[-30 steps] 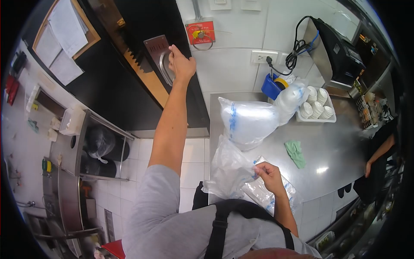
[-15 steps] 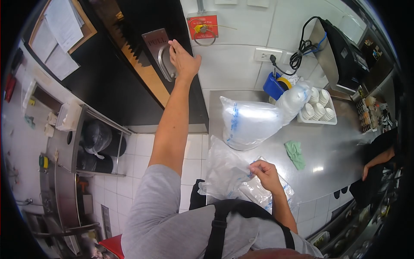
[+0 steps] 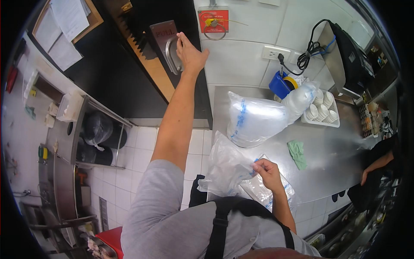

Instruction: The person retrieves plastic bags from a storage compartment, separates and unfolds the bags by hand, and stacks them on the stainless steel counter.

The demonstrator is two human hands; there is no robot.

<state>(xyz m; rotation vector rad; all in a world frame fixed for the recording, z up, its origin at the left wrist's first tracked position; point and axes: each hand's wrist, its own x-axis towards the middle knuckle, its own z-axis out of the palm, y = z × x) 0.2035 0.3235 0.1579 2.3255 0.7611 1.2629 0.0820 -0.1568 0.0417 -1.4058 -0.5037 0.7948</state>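
Note:
My left hand point(image 3: 191, 55) reaches out to a black door, its fingers stretched and its thumb apart. It lies at the right side of the metal pull handle point(image 3: 169, 55); whether the fingertips touch the handle or the door I cannot tell. Near my body, my right hand point(image 3: 268, 173) pinches the edge of a clear, loose plastic bag point(image 3: 224, 168) at the table's near left corner. Beneath that hand lies a flat stack of clear plastic bags point(image 3: 258, 190). Just beyond sits a puffed-up clear bag with blue print point(image 3: 254, 118), its contents hard to make out.
On the steel table point(image 3: 332, 164) are a green cloth point(image 3: 297, 154), a white tray of white cups or lids point(image 3: 327, 123) and a blue container point(image 3: 280, 86). A black device point(image 3: 347, 60) with cables stands behind. Another person's arm point(image 3: 379, 163) is at the right edge.
The view has shifted slightly, so the door and table sit a little further right. My left hand stays by the handle and my right hand still pinches the bag.

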